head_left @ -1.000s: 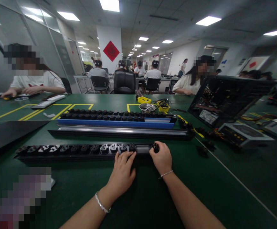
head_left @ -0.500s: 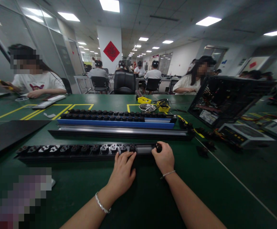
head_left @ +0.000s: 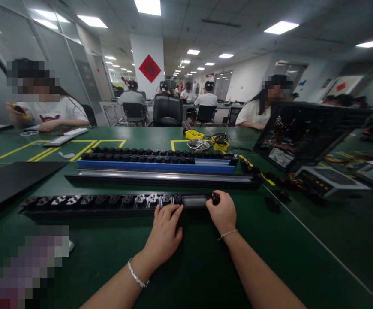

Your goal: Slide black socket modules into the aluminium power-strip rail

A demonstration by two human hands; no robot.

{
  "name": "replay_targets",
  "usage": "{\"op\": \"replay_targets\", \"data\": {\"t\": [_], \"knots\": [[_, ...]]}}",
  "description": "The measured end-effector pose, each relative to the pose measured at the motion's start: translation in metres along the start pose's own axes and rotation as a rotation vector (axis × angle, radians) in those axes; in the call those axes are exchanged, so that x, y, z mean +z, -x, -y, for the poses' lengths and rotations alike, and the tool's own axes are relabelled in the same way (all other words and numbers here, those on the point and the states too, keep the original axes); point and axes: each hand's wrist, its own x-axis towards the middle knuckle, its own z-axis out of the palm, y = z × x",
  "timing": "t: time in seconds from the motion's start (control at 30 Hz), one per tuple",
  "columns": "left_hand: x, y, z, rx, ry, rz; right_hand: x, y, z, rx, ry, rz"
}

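A long black power strip housing [head_left: 109,212] lies crosswise in front of me. A row of black socket modules [head_left: 127,201] sits in its channel, reaching from the left end to past the middle. My left hand [head_left: 165,229] rests its spread fingertips on the housing's near edge, beside the last modules of the row. At the right end, my right hand [head_left: 224,212] pinches a single black socket module [head_left: 216,198] between thumb and fingers. Between that module and the row, a stretch of bare channel [head_left: 195,201] shows. The right fingers partly hide the held module.
Behind lie a black rail [head_left: 163,176] and a blue strip [head_left: 154,166] with sockets. Loose black parts [head_left: 272,203], a power supply [head_left: 329,182] and an open computer case [head_left: 302,137] stand right. A dark panel [head_left: 16,184] lies left. Co-workers sit beyond.
My right hand has shifted slightly to the right with the socket module. My left hand stays in place. The co-worker at the left has moved a hand.
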Motion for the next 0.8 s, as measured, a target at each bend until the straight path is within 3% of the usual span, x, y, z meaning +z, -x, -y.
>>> {"op": "replay_targets", "data": {"t": [0.8], "knots": [[0.0000, -0.0002, 0.0000, -0.007, 0.012, 0.012, -0.0088, -0.0079, -0.0077, 0.095, 0.054, 0.037]]}}
